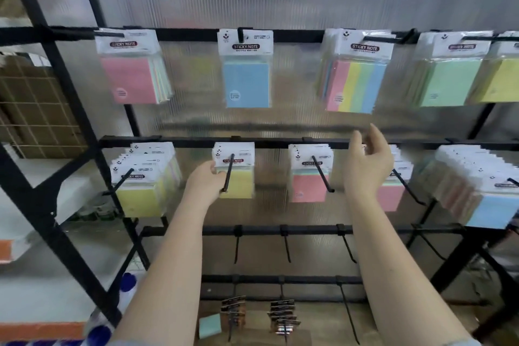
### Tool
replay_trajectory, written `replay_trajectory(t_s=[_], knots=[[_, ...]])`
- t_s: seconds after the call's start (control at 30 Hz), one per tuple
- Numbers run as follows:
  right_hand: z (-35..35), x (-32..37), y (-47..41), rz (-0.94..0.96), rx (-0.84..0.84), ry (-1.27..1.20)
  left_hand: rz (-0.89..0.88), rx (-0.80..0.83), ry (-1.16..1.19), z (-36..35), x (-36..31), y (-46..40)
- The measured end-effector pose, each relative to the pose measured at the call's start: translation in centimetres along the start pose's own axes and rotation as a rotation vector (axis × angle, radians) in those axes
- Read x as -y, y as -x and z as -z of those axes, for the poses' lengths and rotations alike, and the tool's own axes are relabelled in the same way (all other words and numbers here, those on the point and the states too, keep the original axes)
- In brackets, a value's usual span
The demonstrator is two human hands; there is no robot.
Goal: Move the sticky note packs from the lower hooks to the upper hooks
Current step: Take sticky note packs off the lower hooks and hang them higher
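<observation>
A black rack carries sticky note packs on two rows of hooks. On the upper row hang a pink pack (132,70), a blue pack (247,73), a multicolour pack (355,76) and green and yellow packs (455,73). The lower row holds several yellow packs (143,177), a yellow pack (238,174), pink packs (307,174) and a thick stack fronted by a blue pack (488,196). My left hand (206,181) grips the left edge of the yellow pack on its lower hook (228,174). My right hand (368,163) hovers open between the rows, holding nothing.
Below the packs two more bars (280,230) carry bare black hooks. Small carded items (282,317) hang near the bottom, and a loose green pad (210,324) sits there. Cardboard boxes (36,104) stand at the left behind the rack's diagonal struts.
</observation>
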State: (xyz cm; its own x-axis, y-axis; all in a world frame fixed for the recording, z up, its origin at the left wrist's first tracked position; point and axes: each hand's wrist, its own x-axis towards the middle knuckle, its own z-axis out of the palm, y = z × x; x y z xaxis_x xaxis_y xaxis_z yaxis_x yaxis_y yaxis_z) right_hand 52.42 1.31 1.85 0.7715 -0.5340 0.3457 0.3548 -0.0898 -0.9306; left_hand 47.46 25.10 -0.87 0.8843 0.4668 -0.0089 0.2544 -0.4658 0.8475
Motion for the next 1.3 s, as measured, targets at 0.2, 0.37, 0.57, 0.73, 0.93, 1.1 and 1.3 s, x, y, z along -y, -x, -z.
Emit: replay_trajectory(t_s=[0.2, 0.37, 0.57, 0.73, 0.93, 1.1, 1.3], knots=[[0.3, -3.7, 1.8, -0.219, 0.227, 0.267, -0.052, 0.054, 0.025, 0.0, -0.2, 0.2], [0.1, -5.0, 2.8, -0.302, 0.379, 0.314, -0.024, 0.055, 0.089, 0.0, 0.1, -0.1], [0.1, -5.7, 3.4, -0.368, 0.271, 0.261, -0.028, 0.044, 0.082, -0.4, 0.2, 0.4], [0.2, -5.4, 3.3, -0.352, 0.276, 0.251, -0.004, -0.018, 0.084, -0.6, 0.5, 0.3], [0.7, -4.6, 3.4, -0.253, 0.379, 0.248, -0.013, -0.011, 0.123, -1.2, 0.8, 0.1], [1.6, -3.8, 3.5, -0.22, 0.357, 0.266, -0.005, -0.069, 0.065, -1.5, 1.0, 0.1], [3.6, -1.9, 3.3, -0.177, 0.379, 0.352, 0.012, -0.067, 0.115, -1.7, 0.8, 0.4]])
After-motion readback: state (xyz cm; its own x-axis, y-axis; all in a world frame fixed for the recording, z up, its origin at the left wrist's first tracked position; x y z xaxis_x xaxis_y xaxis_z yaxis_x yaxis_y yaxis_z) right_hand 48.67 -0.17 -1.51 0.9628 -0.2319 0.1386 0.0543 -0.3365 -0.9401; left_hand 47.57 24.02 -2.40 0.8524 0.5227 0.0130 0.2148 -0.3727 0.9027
